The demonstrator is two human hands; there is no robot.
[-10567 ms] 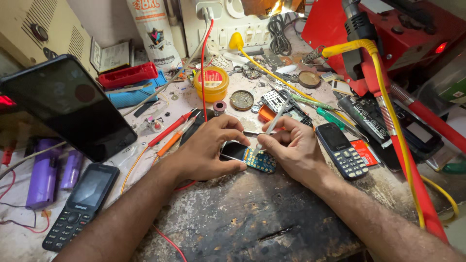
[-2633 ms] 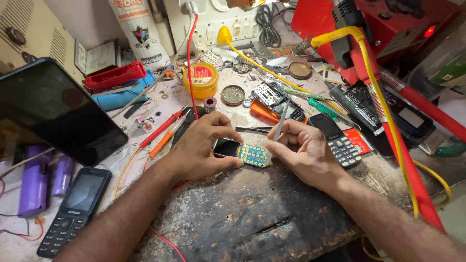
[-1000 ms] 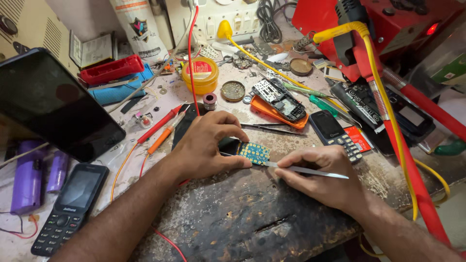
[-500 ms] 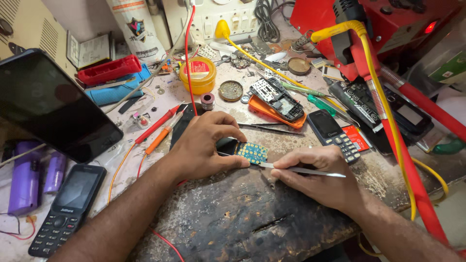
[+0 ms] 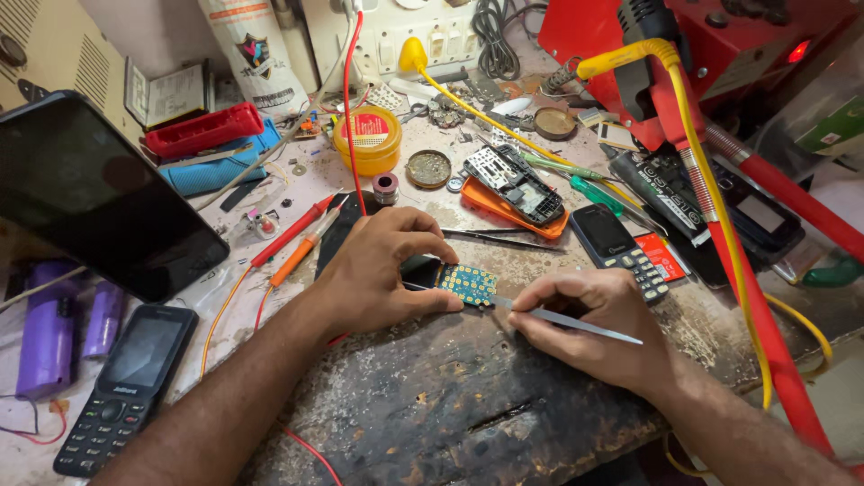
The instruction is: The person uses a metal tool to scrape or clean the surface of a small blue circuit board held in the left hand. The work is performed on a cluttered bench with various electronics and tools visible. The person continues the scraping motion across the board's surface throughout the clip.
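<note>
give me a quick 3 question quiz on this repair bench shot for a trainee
1. True or false: the left hand pins down the small blue circuit board with gold keypad contacts.
2. What does the right hand hold? A) thin metal tweezers B) a red-handled screwdriver C) a yellow cable
3. Fill in: the black keypad phone at the lower left lies beside two ____ cylindrical battery cells.

Key: 1 true; 2 A; 3 purple

Circuit board (image 5: 468, 284) between both hands
</note>
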